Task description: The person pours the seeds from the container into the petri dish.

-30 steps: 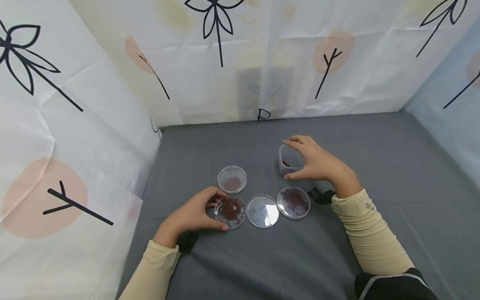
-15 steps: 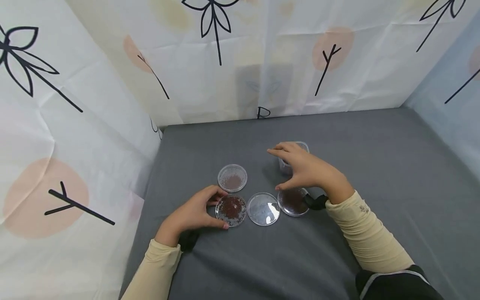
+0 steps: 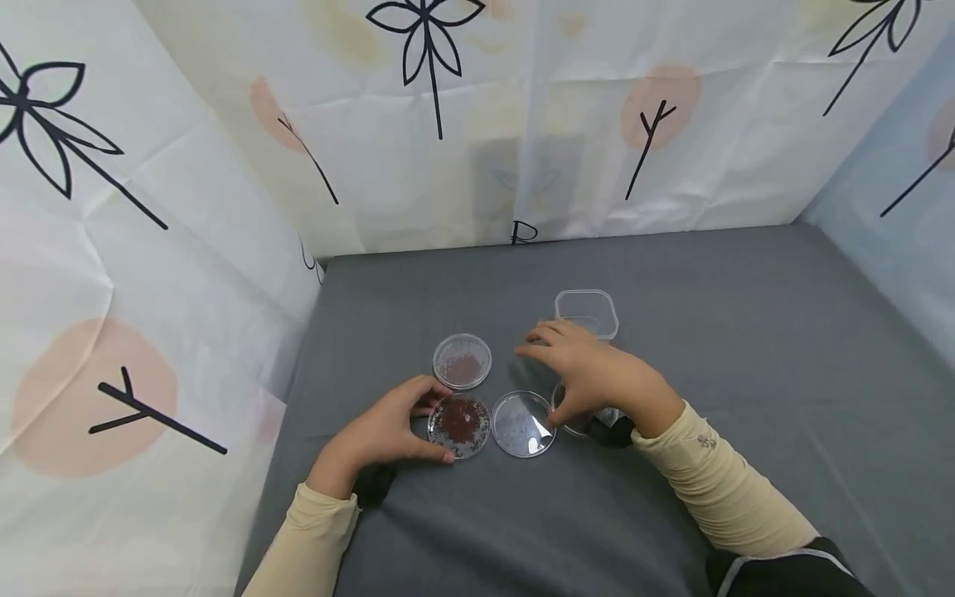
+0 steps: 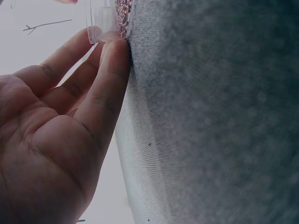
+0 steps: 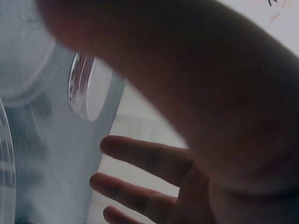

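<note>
My left hand [image 3: 384,423] holds a round clear petri dish [image 3: 459,424] of reddish-brown grains, its thumb at the near edge and fingers at the far left. In the left wrist view the fingertips [image 4: 117,49] meet the dish's side, low against the grey cloth. My right hand [image 3: 600,373] hovers with fingers spread and nothing in its grasp. Its thumb overlaps the right rim of a clear round lid or dish [image 3: 521,423]. Beneath this hand, another round dish [image 3: 608,416] is mostly hidden.
Behind the left dish lies another round dish [image 3: 462,361] with some brown grains. A clear square-cornered plastic tub [image 3: 588,308] stands behind the right hand. Grey cloth [image 3: 716,332] covers the table, and printed white sheets [image 3: 552,91] hang around it.
My right hand has left the plastic tub and moved toward me and to the left, over the right-hand dish. The left hand stays on its petri dish.
</note>
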`<state>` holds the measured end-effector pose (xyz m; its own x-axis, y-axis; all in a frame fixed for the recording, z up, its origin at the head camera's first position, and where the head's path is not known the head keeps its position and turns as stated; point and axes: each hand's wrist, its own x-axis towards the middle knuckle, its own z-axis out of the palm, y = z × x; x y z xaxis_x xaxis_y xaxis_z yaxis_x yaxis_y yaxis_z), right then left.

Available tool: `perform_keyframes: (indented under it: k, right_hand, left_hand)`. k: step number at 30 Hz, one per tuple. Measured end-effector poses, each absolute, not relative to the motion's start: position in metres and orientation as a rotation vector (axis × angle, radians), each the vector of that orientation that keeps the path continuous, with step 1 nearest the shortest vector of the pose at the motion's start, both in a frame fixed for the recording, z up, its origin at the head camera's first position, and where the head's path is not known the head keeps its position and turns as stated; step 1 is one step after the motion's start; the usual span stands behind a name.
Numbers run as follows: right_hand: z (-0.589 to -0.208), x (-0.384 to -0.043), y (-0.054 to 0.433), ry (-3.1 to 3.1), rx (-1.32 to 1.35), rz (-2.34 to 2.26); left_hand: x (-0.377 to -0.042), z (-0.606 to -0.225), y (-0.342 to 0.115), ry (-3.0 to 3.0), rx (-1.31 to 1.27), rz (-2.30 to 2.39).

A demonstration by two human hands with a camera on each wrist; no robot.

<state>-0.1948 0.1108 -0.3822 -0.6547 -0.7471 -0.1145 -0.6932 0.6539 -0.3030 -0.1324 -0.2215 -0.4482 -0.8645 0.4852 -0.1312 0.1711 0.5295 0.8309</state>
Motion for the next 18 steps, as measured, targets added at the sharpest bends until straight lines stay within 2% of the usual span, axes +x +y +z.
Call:
perform_keyframes:
  k: [18]
  right_hand:
    - [-0.405, -0.185, 0.095, 2.565, -1.255, -0.297]
  left_hand:
    - [-0.128, -0.449, -0.224, 2.417, 0.531, 1.256]
